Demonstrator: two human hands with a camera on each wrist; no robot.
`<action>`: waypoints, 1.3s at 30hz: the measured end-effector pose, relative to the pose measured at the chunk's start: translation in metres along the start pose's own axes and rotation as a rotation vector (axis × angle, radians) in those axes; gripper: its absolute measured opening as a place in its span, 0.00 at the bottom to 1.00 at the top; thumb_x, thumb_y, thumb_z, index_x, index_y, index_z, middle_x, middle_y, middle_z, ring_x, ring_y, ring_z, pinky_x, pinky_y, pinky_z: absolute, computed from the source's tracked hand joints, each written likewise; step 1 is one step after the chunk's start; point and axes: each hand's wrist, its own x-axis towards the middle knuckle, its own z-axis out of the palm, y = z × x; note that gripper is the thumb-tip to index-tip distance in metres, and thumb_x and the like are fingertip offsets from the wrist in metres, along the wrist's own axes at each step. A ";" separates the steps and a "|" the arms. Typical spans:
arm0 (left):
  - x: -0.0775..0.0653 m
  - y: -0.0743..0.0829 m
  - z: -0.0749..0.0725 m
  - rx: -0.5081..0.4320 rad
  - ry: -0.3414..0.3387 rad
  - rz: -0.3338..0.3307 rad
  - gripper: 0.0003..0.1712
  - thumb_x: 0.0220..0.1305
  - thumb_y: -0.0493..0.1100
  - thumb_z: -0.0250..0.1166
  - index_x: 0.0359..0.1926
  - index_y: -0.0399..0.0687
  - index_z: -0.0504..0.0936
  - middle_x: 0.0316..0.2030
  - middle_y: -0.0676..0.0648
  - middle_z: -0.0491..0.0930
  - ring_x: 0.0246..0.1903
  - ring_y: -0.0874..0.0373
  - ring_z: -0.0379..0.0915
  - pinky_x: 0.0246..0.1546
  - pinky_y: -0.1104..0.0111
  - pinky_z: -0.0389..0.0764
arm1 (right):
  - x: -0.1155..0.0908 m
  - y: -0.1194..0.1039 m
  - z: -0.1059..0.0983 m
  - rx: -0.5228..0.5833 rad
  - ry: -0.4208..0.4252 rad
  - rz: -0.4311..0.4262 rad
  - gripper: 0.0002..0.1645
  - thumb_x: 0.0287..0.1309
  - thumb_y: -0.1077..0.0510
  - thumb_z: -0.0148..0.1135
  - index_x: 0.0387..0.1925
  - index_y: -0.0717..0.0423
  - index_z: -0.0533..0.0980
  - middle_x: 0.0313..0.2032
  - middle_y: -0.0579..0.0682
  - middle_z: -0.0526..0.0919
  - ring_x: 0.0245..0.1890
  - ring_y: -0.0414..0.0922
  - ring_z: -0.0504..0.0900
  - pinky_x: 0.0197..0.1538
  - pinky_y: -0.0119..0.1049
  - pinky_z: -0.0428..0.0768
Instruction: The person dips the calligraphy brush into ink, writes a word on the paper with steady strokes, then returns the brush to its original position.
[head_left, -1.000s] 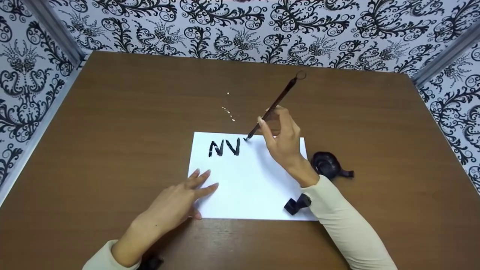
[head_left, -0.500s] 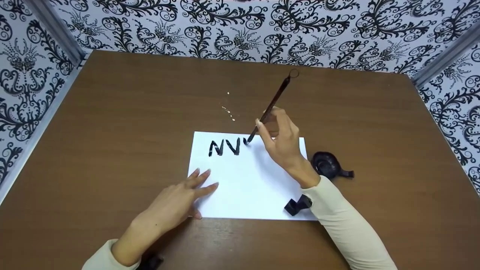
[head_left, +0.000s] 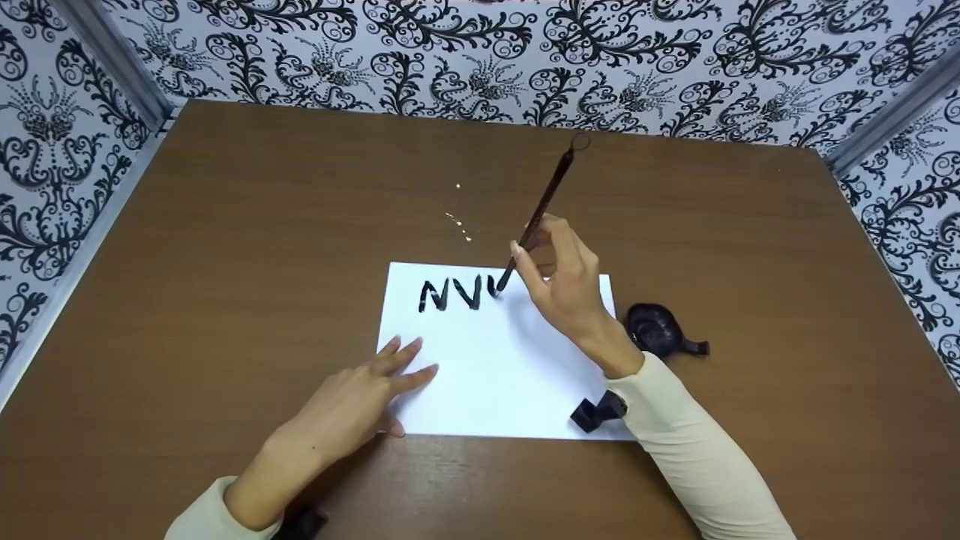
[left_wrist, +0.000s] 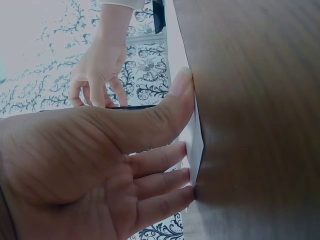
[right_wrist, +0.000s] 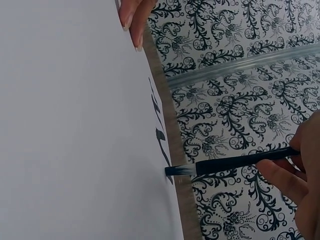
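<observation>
In the head view my right hand [head_left: 562, 281] pinches a dark brush [head_left: 546, 199] with a loop at its top end. The brush slants, its tip down at the upper part of a white sheet of paper [head_left: 480, 375]. Black strokes [head_left: 450, 293] run along the sheet's top left, the last of them ending at the tip. Pale bristles [right_wrist: 184, 170] with a black end touch the paper in the right wrist view. My left hand [head_left: 360, 405] rests with spread fingers on the sheet's left edge; its thumb is at the lower left corner.
A small black dish [head_left: 654, 328] with a short handle stands right of the sheet, near my right forearm. Light specks [head_left: 459, 225] lie on the brown table [head_left: 225, 262] beyond the paper. Patterned wall panels [head_left: 480, 67] border the table's back and sides.
The brush tip has moved slightly down the paper, drawing a longer black stroke, and its top end has swung left. My left hand stays in place.
</observation>
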 end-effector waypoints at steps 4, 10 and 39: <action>0.000 0.000 0.000 0.003 -0.004 -0.003 0.42 0.41 0.48 0.71 0.63 0.47 0.74 0.67 0.37 0.63 0.64 0.38 0.59 0.28 0.57 0.78 | 0.000 -0.001 -0.001 -0.004 -0.018 -0.007 0.14 0.56 0.68 0.62 0.44 0.64 0.70 0.32 0.54 0.78 0.29 0.44 0.83 0.25 0.30 0.80; 0.000 0.000 -0.001 0.001 -0.004 -0.008 0.42 0.42 0.47 0.72 0.63 0.48 0.74 0.67 0.38 0.63 0.64 0.38 0.59 0.26 0.58 0.77 | 0.000 -0.003 -0.003 -0.043 -0.063 -0.016 0.14 0.58 0.67 0.61 0.45 0.64 0.70 0.32 0.54 0.77 0.33 0.45 0.82 0.25 0.31 0.80; -0.001 -0.001 -0.001 0.013 0.025 0.012 0.42 0.41 0.51 0.68 0.62 0.47 0.75 0.66 0.37 0.65 0.63 0.37 0.61 0.30 0.53 0.78 | 0.014 -0.039 -0.023 -0.061 -0.040 -0.071 0.15 0.55 0.68 0.63 0.44 0.64 0.72 0.31 0.53 0.79 0.33 0.45 0.83 0.25 0.30 0.79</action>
